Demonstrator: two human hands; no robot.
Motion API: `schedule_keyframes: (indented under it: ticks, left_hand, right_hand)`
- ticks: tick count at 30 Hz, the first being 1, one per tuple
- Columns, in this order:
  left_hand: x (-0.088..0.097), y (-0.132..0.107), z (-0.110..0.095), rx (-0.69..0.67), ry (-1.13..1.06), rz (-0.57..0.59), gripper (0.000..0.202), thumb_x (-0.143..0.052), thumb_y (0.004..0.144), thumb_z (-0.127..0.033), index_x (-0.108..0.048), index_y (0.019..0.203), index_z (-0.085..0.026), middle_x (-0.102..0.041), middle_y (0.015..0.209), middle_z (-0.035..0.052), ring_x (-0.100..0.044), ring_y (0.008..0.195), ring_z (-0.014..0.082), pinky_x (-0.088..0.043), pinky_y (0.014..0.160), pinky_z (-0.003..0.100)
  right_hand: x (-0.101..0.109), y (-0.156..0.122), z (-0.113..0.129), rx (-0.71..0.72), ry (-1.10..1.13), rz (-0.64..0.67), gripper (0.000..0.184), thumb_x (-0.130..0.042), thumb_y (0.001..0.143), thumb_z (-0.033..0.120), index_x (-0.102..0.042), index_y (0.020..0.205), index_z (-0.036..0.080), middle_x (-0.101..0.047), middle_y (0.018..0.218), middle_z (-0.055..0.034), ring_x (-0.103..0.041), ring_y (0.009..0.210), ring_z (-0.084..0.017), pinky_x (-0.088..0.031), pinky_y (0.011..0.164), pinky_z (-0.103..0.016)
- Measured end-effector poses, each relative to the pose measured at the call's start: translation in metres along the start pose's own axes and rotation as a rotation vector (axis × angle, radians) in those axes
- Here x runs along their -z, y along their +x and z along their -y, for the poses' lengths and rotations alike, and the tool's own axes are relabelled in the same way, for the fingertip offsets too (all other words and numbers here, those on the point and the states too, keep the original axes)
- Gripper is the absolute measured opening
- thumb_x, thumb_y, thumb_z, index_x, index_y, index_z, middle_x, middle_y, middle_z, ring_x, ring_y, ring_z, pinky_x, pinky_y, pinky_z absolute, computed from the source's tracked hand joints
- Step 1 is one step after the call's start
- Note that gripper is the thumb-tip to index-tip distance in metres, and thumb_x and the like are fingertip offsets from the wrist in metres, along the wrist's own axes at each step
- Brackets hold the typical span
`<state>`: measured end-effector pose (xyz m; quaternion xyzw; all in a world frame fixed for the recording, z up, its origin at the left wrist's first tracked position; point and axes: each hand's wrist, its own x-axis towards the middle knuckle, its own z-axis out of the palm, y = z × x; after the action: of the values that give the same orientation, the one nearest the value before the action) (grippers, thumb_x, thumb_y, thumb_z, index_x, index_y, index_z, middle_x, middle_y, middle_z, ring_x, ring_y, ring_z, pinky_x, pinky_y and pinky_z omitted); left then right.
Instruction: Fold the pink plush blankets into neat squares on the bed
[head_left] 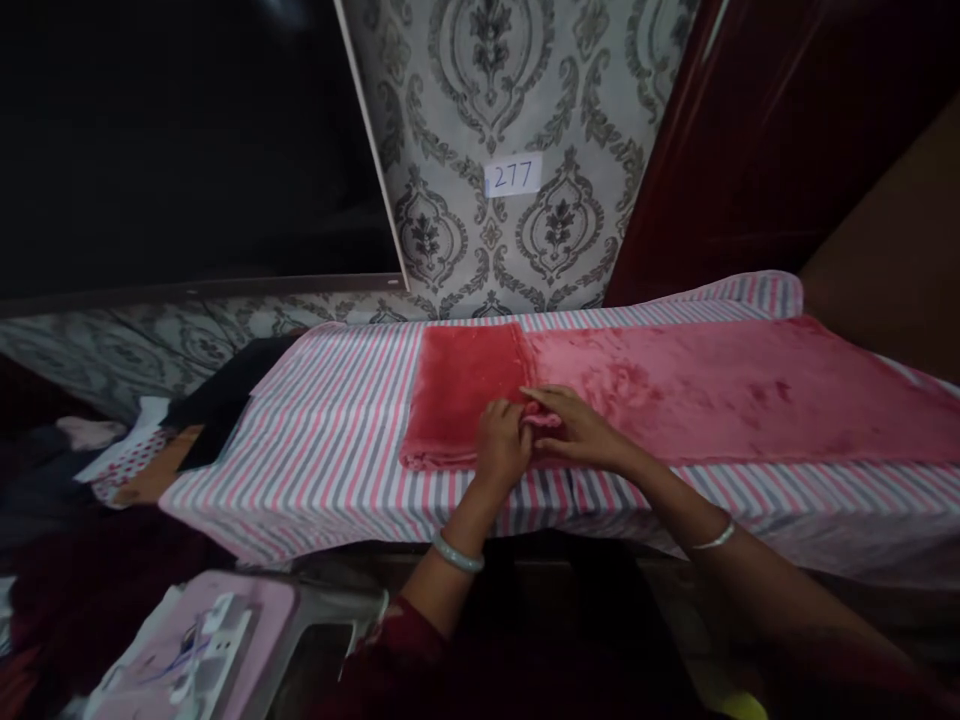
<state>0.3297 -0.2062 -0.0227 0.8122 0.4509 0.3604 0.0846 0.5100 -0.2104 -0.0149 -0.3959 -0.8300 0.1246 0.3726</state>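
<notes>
A long pink and red plush blanket lies across a striped cloth, its left part folded over into a thicker red section. At the near right corner of that fold, my left hand grips the blanket's edge with curled fingers. My right hand is beside it, thumb and fingers around a small bunched bit of the same edge. Both hands nearly meet there. Part of the edge between them is hidden by the fingers.
The striped cloth covers a long table against a patterned wall. A large dark screen stands at the back left. A power strip rests on a pink stool at the lower left. A paper marked 277 hangs on the wall.
</notes>
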Motion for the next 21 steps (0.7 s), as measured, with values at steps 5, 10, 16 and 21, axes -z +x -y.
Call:
schedule_keyframes:
  ticks: [5, 10, 16, 21]
  left_hand:
    - [0.011, -0.013, -0.008, -0.053, -0.004, -0.175, 0.024, -0.047, 0.096, -0.021, -0.063, 0.113, -0.016, -0.064, 0.108, 0.012, -0.057, 0.104, 0.0238, -0.047, 0.094, 0.039]
    - [0.014, -0.047, -0.004, -0.195, 0.12, 0.015, 0.027, -0.042, 0.096, -0.019, -0.066, 0.107, -0.017, -0.066, 0.104, 0.011, -0.061, 0.1, 0.0225, -0.049, 0.092, 0.038]
    - [0.027, -0.046, 0.031, 0.173, 0.201, 0.144, 0.042, -0.046, 0.092, -0.016, -0.058, 0.132, -0.012, -0.064, 0.132, 0.0173, -0.058, 0.123, 0.0287, -0.044, 0.106, 0.044]
    - [0.065, -0.062, 0.072, 0.33, 0.188, 0.15, 0.033, -0.039, 0.095, -0.019, -0.069, 0.106, -0.011, -0.072, 0.111, 0.0185, -0.066, 0.107, 0.0294, -0.049, 0.096, 0.041]
  right_hand:
    - [-0.006, 0.013, -0.008, -0.133, 0.024, -0.062, 0.027, -0.052, 0.087, 0.026, -0.074, 0.102, 0.022, -0.075, 0.099, -0.0074, -0.067, 0.094, -0.023, -0.051, 0.088, -0.035]
    - [-0.008, 0.041, -0.001, -0.257, 0.144, -0.277, 0.025, -0.055, 0.084, 0.032, -0.073, 0.095, 0.019, -0.075, 0.088, -0.0033, -0.066, 0.08, -0.019, -0.05, 0.075, -0.028]
    - [0.006, 0.049, 0.004, -0.208, 0.146, -0.344, 0.024, -0.054, 0.084, 0.032, -0.072, 0.093, 0.019, -0.073, 0.087, -0.0034, -0.065, 0.08, -0.019, -0.05, 0.075, -0.029]
    - [-0.008, 0.007, -0.018, -0.048, 0.1, -0.226, 0.027, -0.049, 0.095, 0.038, -0.07, 0.09, 0.02, -0.072, 0.087, -0.0069, -0.066, 0.083, -0.022, -0.051, 0.078, -0.033]
